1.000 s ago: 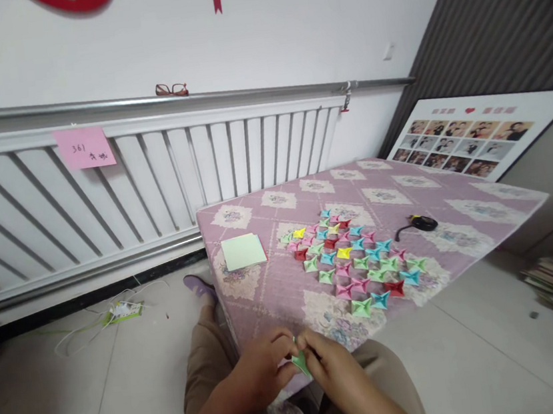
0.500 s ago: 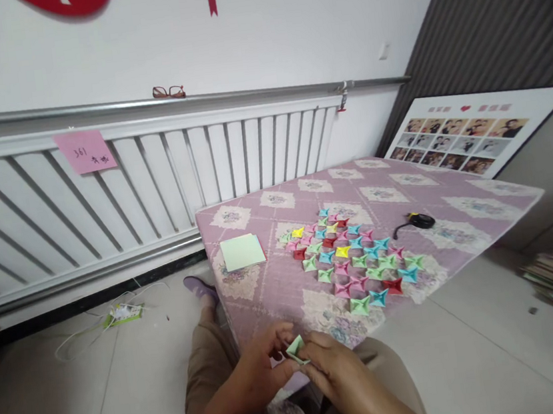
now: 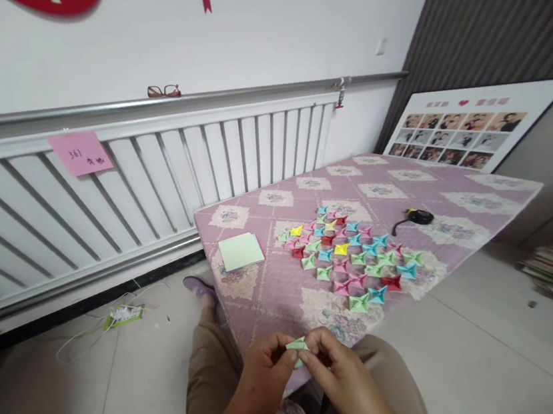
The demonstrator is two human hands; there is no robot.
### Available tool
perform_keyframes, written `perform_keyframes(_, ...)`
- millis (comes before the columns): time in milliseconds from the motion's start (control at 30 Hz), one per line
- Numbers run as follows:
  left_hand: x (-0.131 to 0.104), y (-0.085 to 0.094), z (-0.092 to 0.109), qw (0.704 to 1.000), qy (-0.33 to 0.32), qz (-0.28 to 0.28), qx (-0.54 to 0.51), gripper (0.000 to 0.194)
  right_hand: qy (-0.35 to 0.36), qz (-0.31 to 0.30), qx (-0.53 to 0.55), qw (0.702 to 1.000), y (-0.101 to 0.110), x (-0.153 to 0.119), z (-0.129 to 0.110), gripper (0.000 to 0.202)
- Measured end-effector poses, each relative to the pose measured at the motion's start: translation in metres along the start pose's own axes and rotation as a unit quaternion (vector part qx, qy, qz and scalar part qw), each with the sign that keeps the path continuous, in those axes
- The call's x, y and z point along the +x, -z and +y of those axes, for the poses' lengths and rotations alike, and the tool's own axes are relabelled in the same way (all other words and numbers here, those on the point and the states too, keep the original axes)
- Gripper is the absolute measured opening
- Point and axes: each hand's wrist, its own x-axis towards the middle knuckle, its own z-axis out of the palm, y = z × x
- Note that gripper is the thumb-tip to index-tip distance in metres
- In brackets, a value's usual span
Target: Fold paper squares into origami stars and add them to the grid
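Between my hands, at the near edge of the table, is a small folded piece of light green paper (image 3: 297,344). My left hand (image 3: 270,369) pinches its left side with thumb and fingers. From the other side, my right hand (image 3: 333,361) grips it, thumb close to the left thumb. Part of the paper is hidden behind the thumbs. Beyond them, several folded paper stars (image 3: 360,303) in green, pink, blue, red and yellow lie in rows on the table. A stack of square paper sheets (image 3: 240,252), pale green on top, rests at the left.
The table (image 3: 281,287) wears a purple flowered cloth. A black coiled cord (image 3: 419,216) lies to the right. Behind stands a white radiator (image 3: 230,159), with glasses (image 3: 164,91) on the pipe above. A photo board (image 3: 478,122) leans at the far right; a power strip (image 3: 123,315) is on the floor.
The green paper was tilted with an open fold facing me; now it is flatter, pinched from both sides. My left fingers have closed in on it. The view has shifted slightly.
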Motion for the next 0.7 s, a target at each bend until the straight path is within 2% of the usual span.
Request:
perform_keyframes(67, -0.0001, -0.0016, -0.0001, 1.000, 0.003, 0.010, 0.005, 0.018, -0.032, 0.012, 0.046, 0.998, -0.0025, 0.0008, 0.0008, 0.018)
perform_keyframes(233, 0.0002, -0.0068, -0.0002, 0.999, 0.022, 0.029, -0.027, 0.018, -0.072, -0.015, 0.131, 0.989, -0.0021, 0.0037, -0.0011, 0.028)
perform_keyframes(333, -0.0006, -0.0086, -0.0023, 0.997, 0.046, 0.003, -0.062, 0.024, -0.094, -0.004, 0.177, 0.980, -0.0012, 0.0044, -0.0019, 0.031)
perform_keyframes(433, -0.0020, -0.0087, -0.0045, 0.996, 0.067, -0.034, -0.038, 0.023, -0.110, -0.015, 0.221, 0.969, -0.0020, 0.0042, -0.0024, 0.035)
perform_keyframes(700, -0.0033, -0.0095, -0.0026, 0.997, 0.076, -0.015, 0.016, 0.022, -0.120, -0.031, 0.269, 0.955, -0.0033, 0.0040, -0.0046, 0.039)
